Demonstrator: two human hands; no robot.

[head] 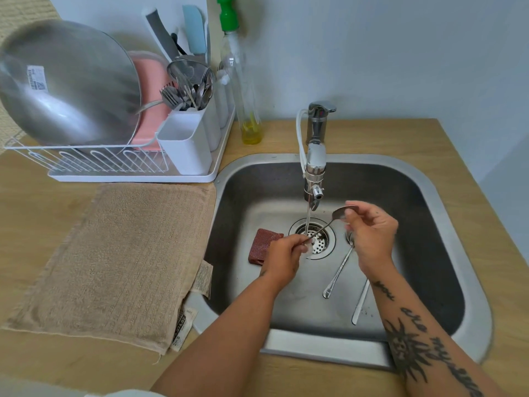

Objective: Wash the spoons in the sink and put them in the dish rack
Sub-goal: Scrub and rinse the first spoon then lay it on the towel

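- Both forearms, the left forearm and the right forearm, reach in over the near rim of the sink.
- Fingertips of the left hand are pressed together, pinching the handle end of the spoon.
- Fingers of the right hand curl round the spoon's bowl, apparently with the thumb against it.
- The spoon's long axis slants from the left pinch, up and away to the right fingers.
- Its handle crosses the water stream falling from the tap onto the drain just under the left fingers.
- Below the right hand, the two other spoons lie on the sink floor, handles toward the person.
- A sponge lies just left of the left hand.
- Well off to the left and beyond stands the dish rack with its cutlery holder; the left hand is nearer, so I judge it would carry the spoon over.
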